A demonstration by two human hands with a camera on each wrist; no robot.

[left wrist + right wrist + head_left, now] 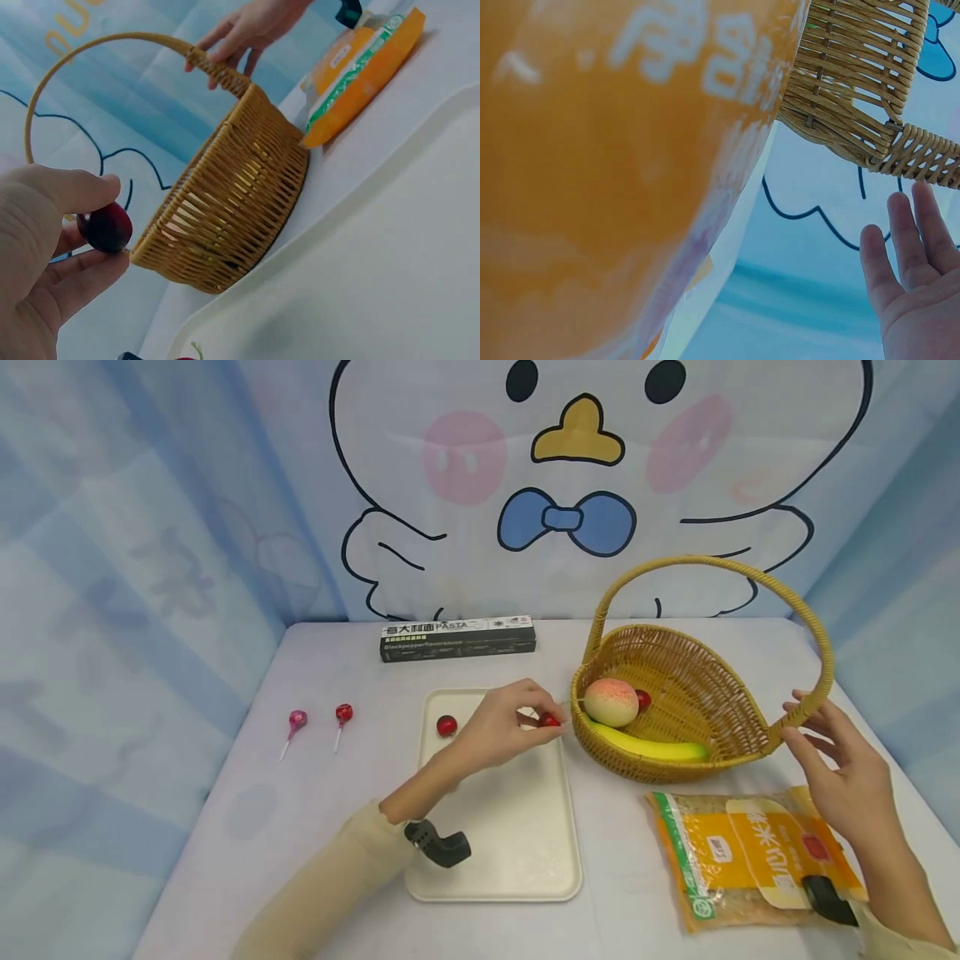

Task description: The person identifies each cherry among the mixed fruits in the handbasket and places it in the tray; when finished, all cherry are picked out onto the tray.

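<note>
My left hand point(504, 720) pinches a dark red cherry point(109, 227) between thumb and fingers, above the tray's right edge and just left of the wicker basket point(720, 693). A second cherry point(447, 726) lies on the cream tray point(495, 852). Inside the basket are a peach point(611, 702), a banana point(652, 747) and a red fruit point(642, 700) partly hidden by the peach. My right hand point(851, 768) is at the right foot of the basket's handle. Its fingers look fairly straight in the right wrist view, with the tips at the handle; the thumb is out of sight there.
An orange bag of grain point(750, 852) lies in front of the basket, under my right forearm. A black pasta box point(457, 639) stands at the back of the table. Two lollipops, a pink one point(297, 719) and a red one point(344, 713), lie left of the tray.
</note>
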